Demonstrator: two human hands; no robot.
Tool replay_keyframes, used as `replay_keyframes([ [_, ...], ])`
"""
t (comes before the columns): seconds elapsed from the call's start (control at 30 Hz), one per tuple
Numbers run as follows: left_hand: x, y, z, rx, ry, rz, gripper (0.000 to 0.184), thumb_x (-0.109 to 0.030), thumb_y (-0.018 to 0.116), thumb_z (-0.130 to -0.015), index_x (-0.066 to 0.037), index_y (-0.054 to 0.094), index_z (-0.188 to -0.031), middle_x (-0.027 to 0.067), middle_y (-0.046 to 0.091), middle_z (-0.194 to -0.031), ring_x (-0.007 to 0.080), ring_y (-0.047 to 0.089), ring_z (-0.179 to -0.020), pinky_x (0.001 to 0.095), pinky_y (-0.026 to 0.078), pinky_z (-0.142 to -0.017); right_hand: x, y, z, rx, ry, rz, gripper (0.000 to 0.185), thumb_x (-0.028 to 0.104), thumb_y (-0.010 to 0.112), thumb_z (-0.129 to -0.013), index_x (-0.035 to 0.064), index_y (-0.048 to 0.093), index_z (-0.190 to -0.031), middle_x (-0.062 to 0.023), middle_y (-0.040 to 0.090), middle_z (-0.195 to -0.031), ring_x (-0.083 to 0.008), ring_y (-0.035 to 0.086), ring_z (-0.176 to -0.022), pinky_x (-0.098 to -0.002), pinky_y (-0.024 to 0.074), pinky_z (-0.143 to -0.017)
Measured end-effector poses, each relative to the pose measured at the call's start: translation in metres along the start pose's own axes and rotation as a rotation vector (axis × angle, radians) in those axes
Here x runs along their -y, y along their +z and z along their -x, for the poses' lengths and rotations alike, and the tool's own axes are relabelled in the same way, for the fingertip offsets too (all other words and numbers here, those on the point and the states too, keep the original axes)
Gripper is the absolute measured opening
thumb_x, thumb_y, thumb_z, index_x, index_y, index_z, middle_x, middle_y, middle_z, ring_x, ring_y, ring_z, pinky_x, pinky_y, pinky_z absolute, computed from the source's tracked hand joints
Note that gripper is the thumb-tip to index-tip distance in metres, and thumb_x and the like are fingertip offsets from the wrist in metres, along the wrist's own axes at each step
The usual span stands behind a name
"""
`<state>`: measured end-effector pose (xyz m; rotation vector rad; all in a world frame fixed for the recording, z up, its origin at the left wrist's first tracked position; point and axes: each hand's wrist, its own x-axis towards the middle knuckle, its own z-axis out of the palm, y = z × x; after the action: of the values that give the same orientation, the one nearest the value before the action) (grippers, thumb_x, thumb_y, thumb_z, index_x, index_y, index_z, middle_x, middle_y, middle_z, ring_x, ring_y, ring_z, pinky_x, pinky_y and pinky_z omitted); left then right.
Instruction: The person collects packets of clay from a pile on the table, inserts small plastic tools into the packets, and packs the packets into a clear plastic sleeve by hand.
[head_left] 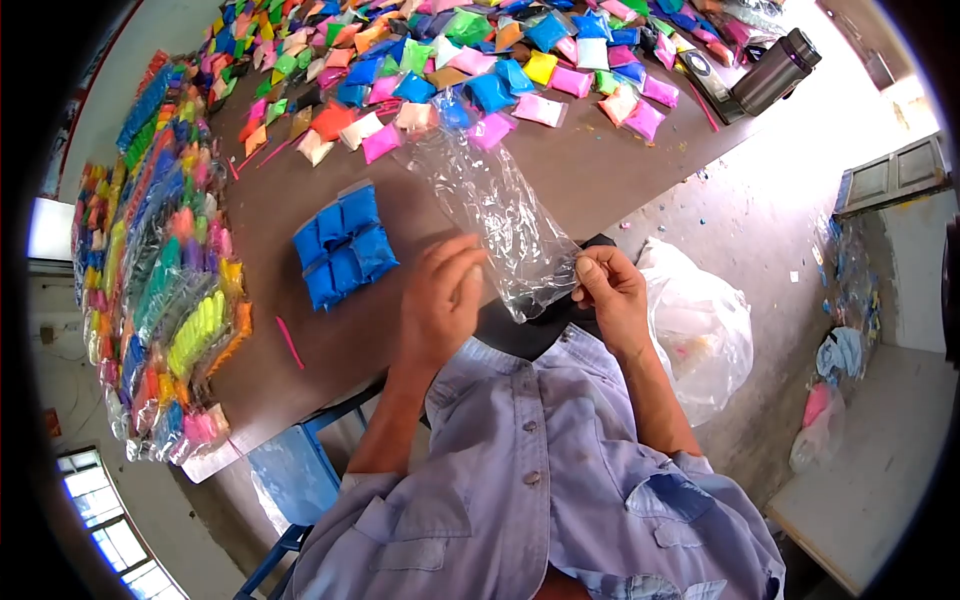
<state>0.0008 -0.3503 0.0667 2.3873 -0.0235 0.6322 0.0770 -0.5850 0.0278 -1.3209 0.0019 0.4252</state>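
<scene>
A long clear plastic bag (505, 225) stretches from the table's edge toward the loose packets. My right hand (610, 290) pinches its near right corner between thumb and fingers. Left of the bag, my left hand (445, 295) hovers with loosely bent fingers, thumb apart and slightly blurred; nothing shows in it. On the table beside that hand lies a block of several blue packets (345, 245) in two rows.
Many small coloured packets (490, 92) cover the far table (250, 340). Bagged coloured bundles (165, 290) pile along the left. A steel thermos (775, 75) stands far right. A white plastic bag (700, 335) sits beside me on the right, and a blue chair (290, 475) lower left.
</scene>
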Motion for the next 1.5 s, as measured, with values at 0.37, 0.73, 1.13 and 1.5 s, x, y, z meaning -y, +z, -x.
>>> replay_keyframes([
  [0.37,0.007,0.049,-0.02,0.394,0.162,-0.236,0.061,-0.038,0.07,-0.096,-0.013,0.058,-0.151,0.0161,0.05,-0.16,0.0374,0.044,-0.148,0.0542,0.027,-0.124,0.001,0.001,0.005,0.008,-0.05,0.107,0.013,0.013,0.067,-0.106,0.0025,0.071,-0.114,0.0033,0.067,-0.085,-0.0043,0.06,-0.071,-0.0205,0.0482,-0.063],
  [0.73,0.036,0.041,-0.038,0.295,0.081,-0.351,0.057,-0.043,0.065,-0.098,0.0,0.066,-0.136,0.0247,0.053,-0.152,0.0373,0.043,-0.147,0.053,0.027,-0.122,-0.005,-0.006,0.014,-0.111,-0.107,0.153,0.013,0.015,0.07,-0.106,0.0024,0.073,-0.108,0.0036,0.066,-0.083,-0.0049,0.058,-0.071,-0.0214,0.0499,-0.065],
  [1.13,0.044,0.061,-0.073,0.335,0.169,-0.422,0.057,-0.038,0.058,-0.104,-0.004,0.056,-0.15,0.0166,0.051,-0.159,0.0333,0.046,-0.146,0.0515,0.029,-0.121,0.002,-0.01,0.017,0.025,-0.049,0.254,0.012,0.011,0.069,-0.105,0.0,0.072,-0.109,0.0027,0.065,-0.08,-0.0052,0.058,-0.07,-0.0224,0.0485,-0.064],
  [1.5,0.06,0.074,-0.089,0.24,0.055,-0.428,0.06,-0.036,0.066,-0.1,-0.005,0.056,-0.15,0.013,0.058,-0.145,0.0327,0.051,-0.132,0.051,0.04,-0.106,-0.005,-0.016,0.028,-0.035,-0.066,0.203,0.007,0.005,0.068,-0.104,-0.0013,0.071,-0.106,0.0029,0.067,-0.084,-0.0035,0.057,-0.074,-0.0221,0.0475,-0.066],
])
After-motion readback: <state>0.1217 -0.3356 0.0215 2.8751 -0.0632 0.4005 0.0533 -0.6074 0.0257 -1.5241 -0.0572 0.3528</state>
